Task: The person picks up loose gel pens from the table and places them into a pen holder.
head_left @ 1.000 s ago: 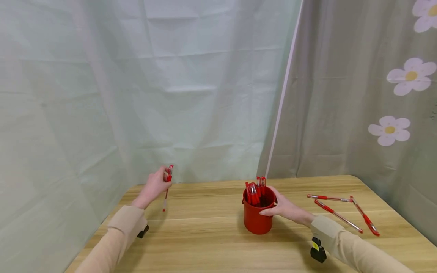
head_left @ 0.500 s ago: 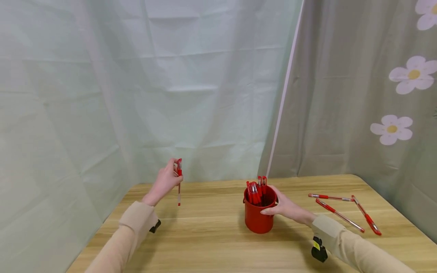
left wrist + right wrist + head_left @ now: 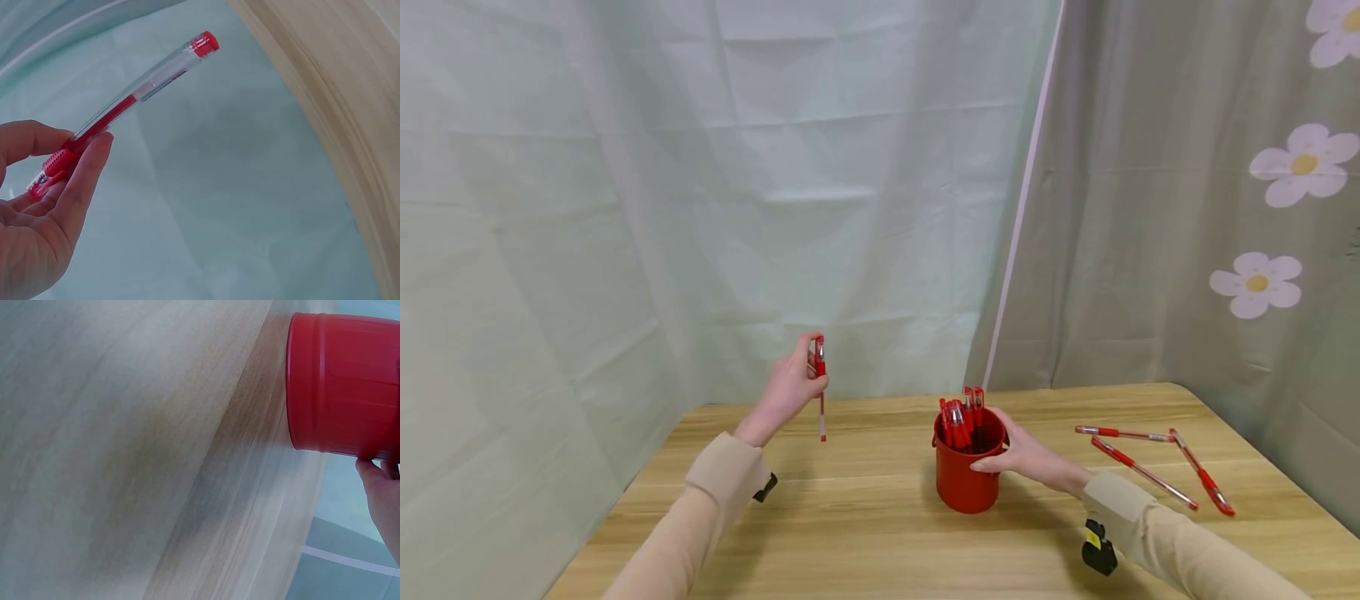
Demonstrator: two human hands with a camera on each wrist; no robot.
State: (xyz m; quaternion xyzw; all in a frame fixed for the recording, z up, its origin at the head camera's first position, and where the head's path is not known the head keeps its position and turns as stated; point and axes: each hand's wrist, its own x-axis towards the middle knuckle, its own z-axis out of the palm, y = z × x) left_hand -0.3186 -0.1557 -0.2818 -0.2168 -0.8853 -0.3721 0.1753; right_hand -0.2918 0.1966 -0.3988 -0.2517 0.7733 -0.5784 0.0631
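In the head view my left hand (image 3: 790, 385) pinches a red gel pen (image 3: 822, 408) by its grip, raised above the table's back left with the pen upright. The left wrist view shows the pen's clear barrel (image 3: 134, 100) between thumb and fingers, its red end cap pointing away from the hand. A red bucket (image 3: 964, 483) stands on the table, with several red pens (image 3: 958, 425) upright inside. My right hand (image 3: 1022, 454) holds the bucket's right side near the rim. In the right wrist view the bucket (image 3: 350, 381) appears sideways with fingers at its wall.
To the right on the wooden table (image 3: 865, 533) lie three red pens: one across the back (image 3: 1123, 434), one slanted (image 3: 1142, 472) and one at the far right (image 3: 1201, 472). A pale curtain (image 3: 850, 208) hangs behind the table, beside a grey flowered curtain (image 3: 1120, 208).
My left hand has moved to the right and slightly up with the pen, which now hangs more upright. The right hand and the bucket stay where they were.
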